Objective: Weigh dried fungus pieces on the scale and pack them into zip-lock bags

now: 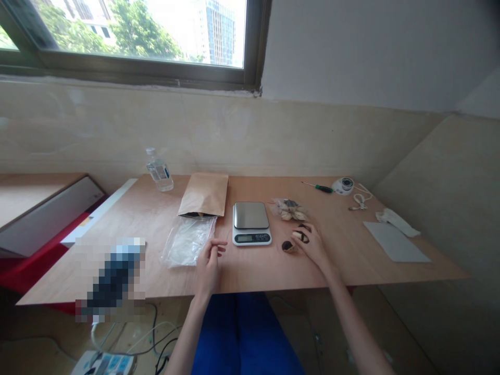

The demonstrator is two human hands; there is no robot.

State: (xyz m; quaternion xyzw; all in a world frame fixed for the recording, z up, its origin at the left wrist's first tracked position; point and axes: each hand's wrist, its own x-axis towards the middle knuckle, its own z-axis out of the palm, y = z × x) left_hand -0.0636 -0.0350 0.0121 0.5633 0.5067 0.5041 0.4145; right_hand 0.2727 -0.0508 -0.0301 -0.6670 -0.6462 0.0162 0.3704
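Note:
My right hand (311, 247) reaches over the tabletop, its fingers closed around a dark and cream piece that looks like a dried mushroom (300, 236). Just left of those fingers lies a second brown-black mushroom-like piece (288, 246). Behind them is a clear bag of pale and dark pieces (291, 210). My left hand (209, 263) is loosely curled, fingers apart and holding nothing, beside a flat clear zip bag (188, 242). Between my hands stands a white kitchen scale (252, 223) with a bare steel plate; its display cannot be read.
A brown paper pouch (205, 194) lies behind the zip bag, its dark mouth towards me. A water bottle (159, 171) stands back left. Towards the right are a green screwdriver (322, 188), a white dome camera (343, 186) with cable, and a white sheet (394, 244).

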